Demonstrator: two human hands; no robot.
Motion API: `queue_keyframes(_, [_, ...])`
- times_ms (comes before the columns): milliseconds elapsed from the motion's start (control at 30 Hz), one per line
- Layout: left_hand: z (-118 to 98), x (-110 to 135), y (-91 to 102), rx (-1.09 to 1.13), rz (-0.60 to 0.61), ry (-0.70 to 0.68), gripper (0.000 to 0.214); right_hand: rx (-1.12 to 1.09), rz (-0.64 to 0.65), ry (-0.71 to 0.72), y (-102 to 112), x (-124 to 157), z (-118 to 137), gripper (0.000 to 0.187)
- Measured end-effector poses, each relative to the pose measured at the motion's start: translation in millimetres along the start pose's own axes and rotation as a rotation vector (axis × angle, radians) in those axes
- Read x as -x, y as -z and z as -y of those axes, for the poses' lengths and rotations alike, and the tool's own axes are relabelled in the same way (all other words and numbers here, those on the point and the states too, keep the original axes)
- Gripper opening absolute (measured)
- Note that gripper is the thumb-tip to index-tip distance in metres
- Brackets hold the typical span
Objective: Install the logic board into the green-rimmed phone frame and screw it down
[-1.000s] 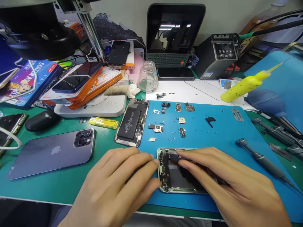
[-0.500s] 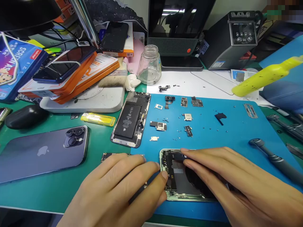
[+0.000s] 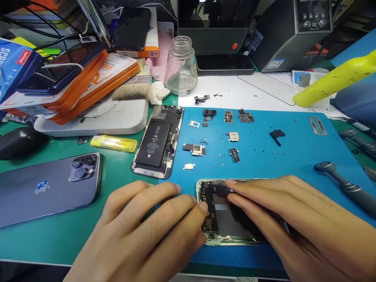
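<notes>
An opened phone housing (image 3: 226, 225) with a pale green frame lies on the blue mat, its dark inside facing up. Round its left end my left hand (image 3: 155, 227) is closed, thumb at the near corner and fingertips on the rim. My right hand (image 3: 293, 215) reaches in from the right with fingers pinched together at the far rim, over a black strip inside the housing. Whatever lies between those fingertips is hidden. Beyond my left hand lies a detached phone screen (image 3: 172, 143) with a black battery (image 3: 154, 145) on it.
Small phone parts, such as a camera module (image 3: 209, 113) and SIM tray (image 3: 194, 124), and loose screws lie across the blue mat (image 3: 288, 168). Screwdrivers (image 3: 346, 188) are at right. A purple phone (image 3: 55, 184), a yellow lighter (image 3: 113, 143) and a glass jar (image 3: 182, 66) stand around.
The camera view has shifted slightly, so the desk things sit higher. My left hand covers the circuit board that showed beside it before. Both hands stay at the phone housing.
</notes>
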State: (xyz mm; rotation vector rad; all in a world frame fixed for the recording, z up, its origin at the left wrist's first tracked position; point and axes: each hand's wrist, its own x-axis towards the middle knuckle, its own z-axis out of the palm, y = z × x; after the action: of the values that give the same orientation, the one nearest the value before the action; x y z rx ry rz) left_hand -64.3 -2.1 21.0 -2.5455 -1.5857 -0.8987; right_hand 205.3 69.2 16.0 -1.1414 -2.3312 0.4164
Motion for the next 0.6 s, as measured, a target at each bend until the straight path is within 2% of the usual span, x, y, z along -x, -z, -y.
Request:
queue_keyframes(200, [-7.1,6.3,-1.4,0.027,0.011,0.107,0.032,0.005,-0.002,0.033,0.6,2.4,-1.3,0.019])
queue_keyframes(400, [-3.4,9.0,5.0,0.029,0.074,0.084,0.041,-0.004,-0.028,-0.010,-1.8,-0.8,0.8,0.019])
queue_keyframes(500, [-0.6,6.2,3.6,0.014,0.072,0.057,0.038,0.002,-0.043,-0.013,-2.8,-4.3,2.1,0.020])
queue_keyframes(600, [-0.4,1.8,-0.3,0.012,0.022,0.063,0.026,-0.035,-0.083,0.003,-2.4,-7.3,3.8,0.016])
